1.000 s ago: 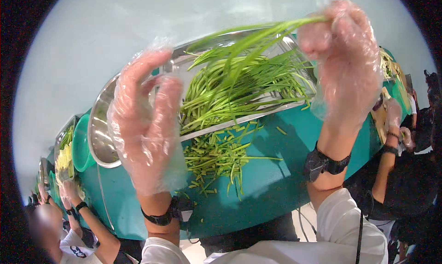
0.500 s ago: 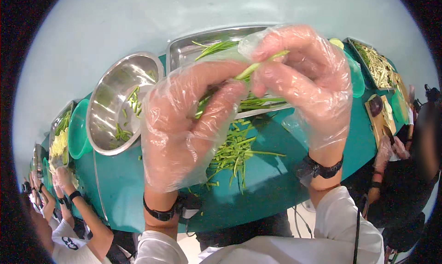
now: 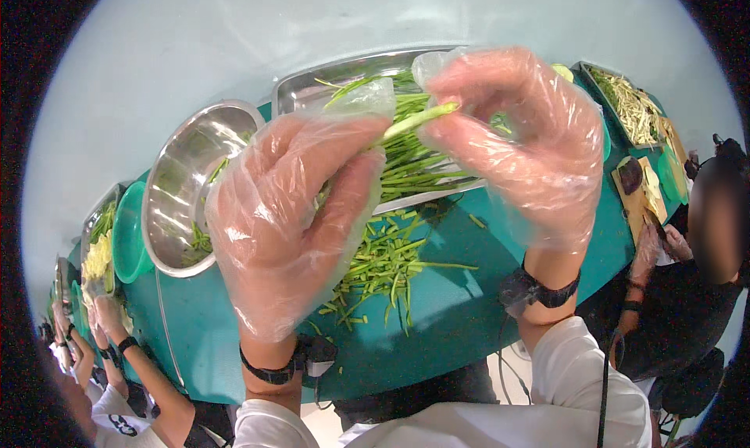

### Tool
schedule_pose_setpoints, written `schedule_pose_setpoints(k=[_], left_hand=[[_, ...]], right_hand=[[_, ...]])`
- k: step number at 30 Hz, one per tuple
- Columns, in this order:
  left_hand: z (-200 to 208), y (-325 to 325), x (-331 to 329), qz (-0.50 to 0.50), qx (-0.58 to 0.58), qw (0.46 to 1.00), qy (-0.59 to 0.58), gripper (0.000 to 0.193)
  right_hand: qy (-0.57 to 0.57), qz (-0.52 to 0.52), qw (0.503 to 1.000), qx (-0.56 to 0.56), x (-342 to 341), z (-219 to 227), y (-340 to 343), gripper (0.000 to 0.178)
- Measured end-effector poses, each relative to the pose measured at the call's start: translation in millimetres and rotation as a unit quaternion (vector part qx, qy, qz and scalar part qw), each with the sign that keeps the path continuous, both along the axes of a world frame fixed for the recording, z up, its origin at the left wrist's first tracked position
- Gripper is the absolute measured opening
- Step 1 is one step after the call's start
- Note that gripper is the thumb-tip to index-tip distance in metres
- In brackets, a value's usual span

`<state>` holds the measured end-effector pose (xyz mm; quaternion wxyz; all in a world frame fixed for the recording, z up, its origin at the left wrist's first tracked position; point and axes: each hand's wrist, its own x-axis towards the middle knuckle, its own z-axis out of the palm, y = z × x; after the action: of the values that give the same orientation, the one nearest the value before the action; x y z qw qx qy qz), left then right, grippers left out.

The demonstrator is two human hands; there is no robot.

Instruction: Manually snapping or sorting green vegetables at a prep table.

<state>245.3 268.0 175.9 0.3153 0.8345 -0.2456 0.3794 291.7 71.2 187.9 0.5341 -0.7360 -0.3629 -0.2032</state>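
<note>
A thin green vegetable stem (image 3: 418,121) is stretched between my hands, above the front of a metal tray. My left hand (image 3: 293,206), in a clear plastic glove, is closed on its left part. The gloved right hand (image 3: 539,159) pinches the stem's right tip between thumb and forefinger. Long green stems (image 3: 402,163) lie in the metal tray (image 3: 301,100) behind, partly covered by my hands. Below them, a loose pile of short green pieces (image 3: 383,260) rests on the green table.
Left of my hands stands a metal bowl (image 3: 176,190) with some green pieces, beside a green plastic basin (image 3: 129,233). At the right are a cutting board (image 3: 625,202) and a tray of pale shreds (image 3: 625,108). Co-workers' hands work at both sides.
My left hand has moved left and slightly down. The right thumb and forefinger now grip the stem's tip; before, the stem stuck out past them to the right.
</note>
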Motion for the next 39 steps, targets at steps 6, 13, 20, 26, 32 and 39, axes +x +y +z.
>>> schedule_pose_setpoints(k=[6,13,20,26,32,39], left_hand=[[2,-2,-2,0.048,0.034,0.998,-0.038,0.023],[4,-3,-3,0.085,0.060,0.994,-0.044,0.022],[3,-3,-4,0.082,0.072,0.993,-0.036,0.022],[2,1,-1,0.069,0.099,0.991,-0.052,0.022],[1,2,3,0.095,0.105,0.987,-0.076,0.022],[3,-1,1,0.121,0.084,0.989,-0.020,0.020]], right_hand=[[-0.246,-0.124,0.951,-0.142,0,3,2,0.025],[-0.336,-0.166,0.909,-0.184,7,-4,6,0.018],[-0.316,-0.133,0.919,-0.192,-3,7,5,0.019],[-0.364,-0.147,0.907,-0.154,4,-4,8,0.019],[-0.357,-0.139,0.912,-0.145,5,-6,12,0.018],[-0.320,-0.185,0.897,-0.243,2,-9,16,0.016]])
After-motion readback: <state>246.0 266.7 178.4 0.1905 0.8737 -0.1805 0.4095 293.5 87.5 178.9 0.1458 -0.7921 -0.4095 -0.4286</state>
